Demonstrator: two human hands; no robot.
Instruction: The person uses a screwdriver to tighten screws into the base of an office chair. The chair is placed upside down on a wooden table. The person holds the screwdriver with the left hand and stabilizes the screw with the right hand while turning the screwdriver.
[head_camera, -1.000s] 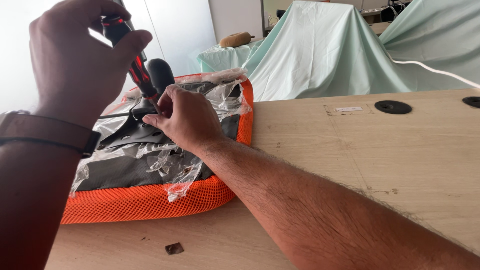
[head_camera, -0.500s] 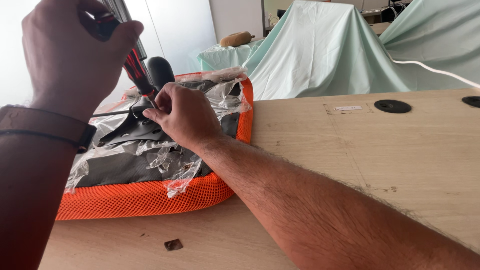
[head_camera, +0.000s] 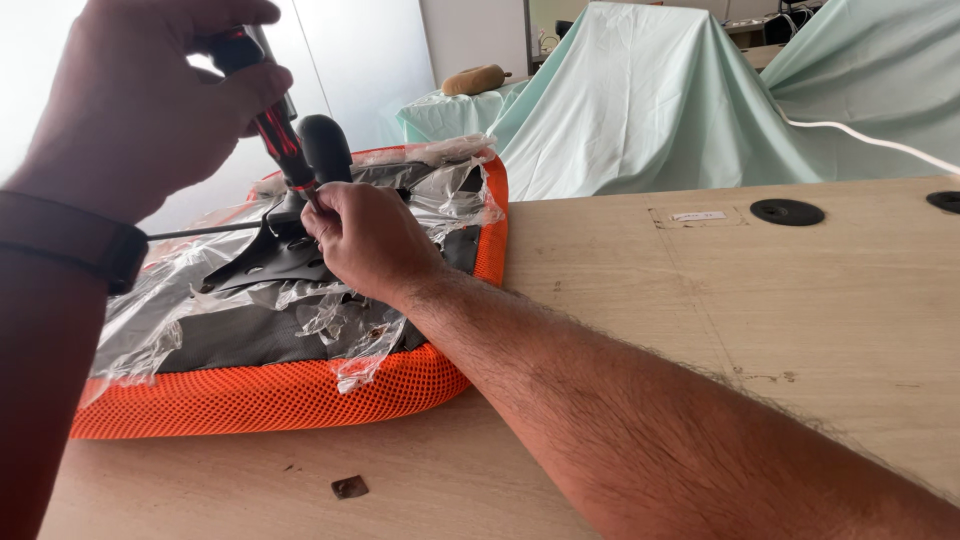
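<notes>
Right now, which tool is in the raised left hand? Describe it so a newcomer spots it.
Start at the orange mesh seat cushion lying underside up on the wooden table. Above its black plate, the left hand holds a screwdriver pointing down beside the right hand. Its red-and-black striped handle distinguishes it from the plain black knob alongside.

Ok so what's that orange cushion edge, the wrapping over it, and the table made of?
The orange cushion edge looks like woven mesh fabric: open netted holes. The wrapping seems thin clear plastic film: crinkled, torn, glinting. The table looks like pale wood laminate or veneer, matte with faint grain; which one is unclear.
</notes>
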